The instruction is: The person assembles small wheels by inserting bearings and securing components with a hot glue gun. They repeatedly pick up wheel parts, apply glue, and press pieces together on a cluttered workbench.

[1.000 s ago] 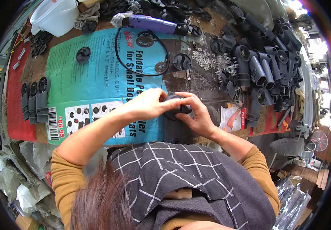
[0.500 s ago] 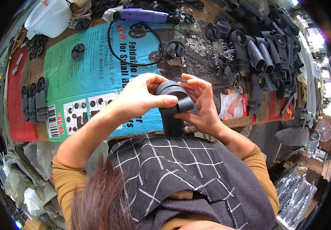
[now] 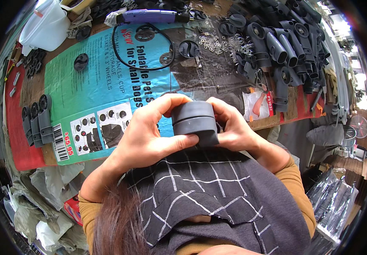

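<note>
Between both hands, close to my body at the table's near edge, is a dark grey plastic caster wheel (image 3: 194,121) with a groove around its rim. My left hand (image 3: 151,129) grips its left side, the thumb pressed across the near face and the fingers behind. On the other side my right hand (image 3: 232,125) has its fingers wrapped over the far right edge and the thumb low on the right. The caster's underside is hidden. Beyond the hands, a round dark wheel cap (image 3: 189,49) lies on the flattened printed cardboard (image 3: 89,85).
A purple electric screwdriver (image 3: 153,17) with a looped black cord lies at the back. Small metal rings (image 3: 213,41) are scattered beside grey plastic leg pieces (image 3: 283,46) heaped at right. Several finished-looking casters (image 3: 43,121) stand at left, below a white bucket (image 3: 45,27).
Both hands have drawn the caster nearer and lower. It has turned so its grooved rim faces up, and the right hand's fingers have closed in around it.
</note>
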{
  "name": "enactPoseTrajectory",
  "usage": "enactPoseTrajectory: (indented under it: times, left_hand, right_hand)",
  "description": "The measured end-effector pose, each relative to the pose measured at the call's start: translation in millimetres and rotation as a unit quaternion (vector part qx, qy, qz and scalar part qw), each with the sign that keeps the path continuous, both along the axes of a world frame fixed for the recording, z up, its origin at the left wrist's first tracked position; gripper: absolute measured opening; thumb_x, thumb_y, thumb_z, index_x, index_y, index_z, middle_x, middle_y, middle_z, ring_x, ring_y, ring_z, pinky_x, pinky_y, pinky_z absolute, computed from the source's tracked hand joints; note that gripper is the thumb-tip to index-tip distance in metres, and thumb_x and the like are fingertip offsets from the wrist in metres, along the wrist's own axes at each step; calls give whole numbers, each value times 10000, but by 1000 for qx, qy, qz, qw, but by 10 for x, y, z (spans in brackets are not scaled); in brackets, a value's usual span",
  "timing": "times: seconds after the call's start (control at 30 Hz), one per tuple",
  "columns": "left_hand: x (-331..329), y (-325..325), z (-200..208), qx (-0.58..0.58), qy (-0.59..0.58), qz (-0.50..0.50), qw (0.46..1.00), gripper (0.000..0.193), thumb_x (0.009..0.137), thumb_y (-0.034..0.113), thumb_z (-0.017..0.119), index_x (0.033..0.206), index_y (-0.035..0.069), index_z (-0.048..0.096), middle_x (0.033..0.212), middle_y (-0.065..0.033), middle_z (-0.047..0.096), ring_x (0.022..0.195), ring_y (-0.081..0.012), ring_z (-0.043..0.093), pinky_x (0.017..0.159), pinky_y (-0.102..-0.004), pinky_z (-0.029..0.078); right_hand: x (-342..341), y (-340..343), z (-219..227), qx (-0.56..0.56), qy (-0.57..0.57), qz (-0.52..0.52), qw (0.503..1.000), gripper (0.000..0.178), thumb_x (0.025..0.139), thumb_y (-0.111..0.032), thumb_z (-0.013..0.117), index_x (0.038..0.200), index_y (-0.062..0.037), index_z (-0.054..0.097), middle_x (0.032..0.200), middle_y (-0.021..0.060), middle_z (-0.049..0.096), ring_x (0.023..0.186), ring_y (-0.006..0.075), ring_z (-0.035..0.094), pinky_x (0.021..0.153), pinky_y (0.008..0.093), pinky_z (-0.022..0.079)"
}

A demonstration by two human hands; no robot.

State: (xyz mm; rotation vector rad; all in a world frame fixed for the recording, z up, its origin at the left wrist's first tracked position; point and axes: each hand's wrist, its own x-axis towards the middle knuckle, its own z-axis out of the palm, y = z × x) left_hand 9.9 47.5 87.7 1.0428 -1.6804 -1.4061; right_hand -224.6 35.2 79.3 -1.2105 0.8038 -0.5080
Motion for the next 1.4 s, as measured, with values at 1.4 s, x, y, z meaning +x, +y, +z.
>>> enactPoseTrajectory:
  times: [1.4]
  left_hand:
    - [-439,-445,-1043,-156,-82,174,969,540,709,209,798,1155,30,550,1166,-159,547,1105,-318,540,949,-391,451]
  right_hand:
    - [135,-553,-682,78,95,-136,983,278,963,-237,618,1117,-7,641,892,23,654,754,71,611,671,231,522]
